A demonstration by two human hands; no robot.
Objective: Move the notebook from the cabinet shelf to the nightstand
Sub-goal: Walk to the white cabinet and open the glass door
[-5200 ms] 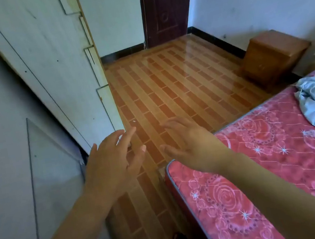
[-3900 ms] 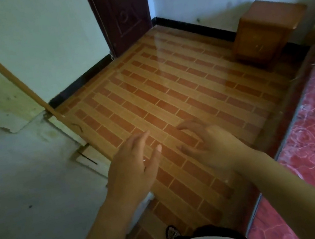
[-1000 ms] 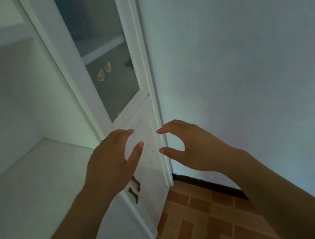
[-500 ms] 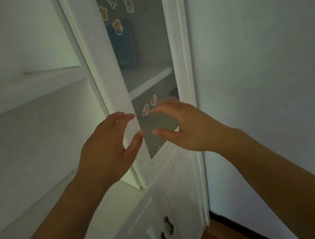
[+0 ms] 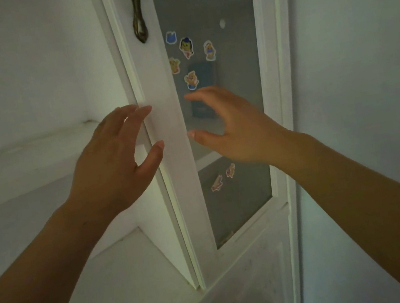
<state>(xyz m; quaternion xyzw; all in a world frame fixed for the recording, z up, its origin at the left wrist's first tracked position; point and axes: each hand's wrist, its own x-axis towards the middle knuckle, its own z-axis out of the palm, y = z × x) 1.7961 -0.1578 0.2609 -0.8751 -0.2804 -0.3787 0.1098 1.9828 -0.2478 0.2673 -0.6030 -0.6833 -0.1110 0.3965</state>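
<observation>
A blue notebook (image 5: 204,81) stands upright on a shelf behind the glass pane of a white cabinet door (image 5: 225,120), its lower part partly hidden by my right hand. My right hand (image 5: 232,129) is raised in front of the glass, fingers spread, holding nothing. My left hand (image 5: 117,160) is also open, its fingertips at the door's left frame (image 5: 161,120). Whether either hand touches the door I cannot tell. The nightstand is out of view.
A dark metal handle (image 5: 137,10) hangs on the door frame above my hands. Small cartoon stickers (image 5: 185,47) dot the glass. Open white shelves (image 5: 32,148) lie to the left, a bare wall (image 5: 366,68) to the right.
The view swung from the floor and bed up to the cabinet and moved closer. Both hands rose to the glass door, still open.
</observation>
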